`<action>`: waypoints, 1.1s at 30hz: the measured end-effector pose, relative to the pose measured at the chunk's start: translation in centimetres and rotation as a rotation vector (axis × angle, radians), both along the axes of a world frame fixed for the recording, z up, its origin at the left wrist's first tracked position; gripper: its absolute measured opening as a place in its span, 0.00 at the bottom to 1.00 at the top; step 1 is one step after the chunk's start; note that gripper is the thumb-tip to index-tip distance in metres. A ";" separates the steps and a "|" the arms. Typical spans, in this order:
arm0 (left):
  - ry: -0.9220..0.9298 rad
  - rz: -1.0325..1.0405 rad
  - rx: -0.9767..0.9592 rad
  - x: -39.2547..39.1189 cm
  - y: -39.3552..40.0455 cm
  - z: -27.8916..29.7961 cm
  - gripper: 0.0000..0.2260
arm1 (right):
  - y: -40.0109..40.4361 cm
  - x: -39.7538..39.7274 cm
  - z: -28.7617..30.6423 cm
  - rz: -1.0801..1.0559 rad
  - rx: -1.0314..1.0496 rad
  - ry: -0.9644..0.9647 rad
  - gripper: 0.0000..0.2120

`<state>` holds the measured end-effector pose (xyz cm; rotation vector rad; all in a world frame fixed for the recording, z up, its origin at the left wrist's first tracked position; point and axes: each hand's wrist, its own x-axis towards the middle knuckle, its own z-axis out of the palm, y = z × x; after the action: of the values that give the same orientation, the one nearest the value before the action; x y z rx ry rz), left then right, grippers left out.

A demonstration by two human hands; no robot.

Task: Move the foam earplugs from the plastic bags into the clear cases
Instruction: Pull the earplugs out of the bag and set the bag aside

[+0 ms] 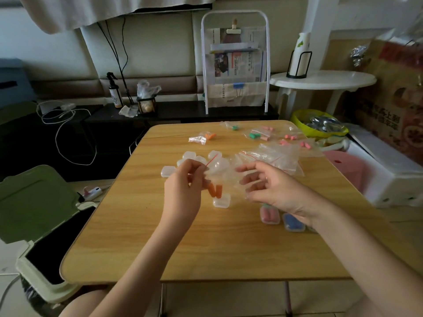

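I think I am somewhere in the middle of the work. Near my right wrist two filled cases already lie on the counter [142, 248]: a pink-filled case [270, 215] and a blue-filled case [293, 222]. Far from me, several full bags [258, 135] with green and pink earplugs wait, and a group of empty cases [194, 160] lies behind my hands. My left hand [183, 191] pinches the top edge of a clear bag [223, 173], and my right hand [272, 188] holds its other side with curled fingers. Two orange earplugs [215, 190] hang in the bag's lower corner, just above an open case [221, 200]. They look soft, short and round, a little blurred through the plastic.
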<state>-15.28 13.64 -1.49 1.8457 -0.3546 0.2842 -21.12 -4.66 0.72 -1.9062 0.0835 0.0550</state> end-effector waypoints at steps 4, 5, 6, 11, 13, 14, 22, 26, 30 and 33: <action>-0.194 -0.115 0.154 -0.4 -0.3 0.5 0.05 | 0.5 0.0 0.5 -0.067 -0.045 -0.237 0.13; -0.215 -0.150 0.147 -0.5 -0.4 0.5 0.04 | 0.7 -0.1 0.6 -0.074 -0.087 -0.260 0.11; -0.227 -0.164 0.145 -0.7 -0.5 0.6 0.04 | 0.9 -0.2 0.6 -0.076 -0.135 -0.272 0.09; -0.132 -0.084 -0.005 -0.9 -0.9 0.9 0.09 | 1.0 -0.1 0.1 -0.153 -0.179 -0.322 0.05; -0.235 0.031 -0.006 -0.9 -1.0 0.8 0.09 | 0.8 0.0 0.3 -0.234 -0.070 -0.325 0.05; -0.294 0.074 -0.004 -1.0 -1.0 0.8 0.09 | 0.8 0.0 0.2 -0.274 -0.001 -0.312 0.04; 0.095 -0.279 -0.175 -2.0 -2.0 0.7 0.06 | 2.5 -1.0 0.0 -0.198 -0.077 -0.332 0.09; 0.228 -0.344 -0.279 -1.8 -1.7 0.8 0.03 | 2.3 -0.7 0.1 -0.099 -0.212 -0.344 0.10; 0.188 -0.315 -0.204 -1.8 -1.6 0.5 0.04 | 2.5 -0.7 -0.2 -0.030 -0.272 -0.261 0.08; 0.083 -0.274 -0.110 -2.1 -1.7 0.3 0.05 | 3.3 -0.8 -0.9 -0.076 -0.366 -0.369 0.12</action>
<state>-17.37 11.94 -1.14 1.6725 -0.5177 0.0377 -21.90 -1.38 -0.13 -2.2434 -0.0903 -0.3867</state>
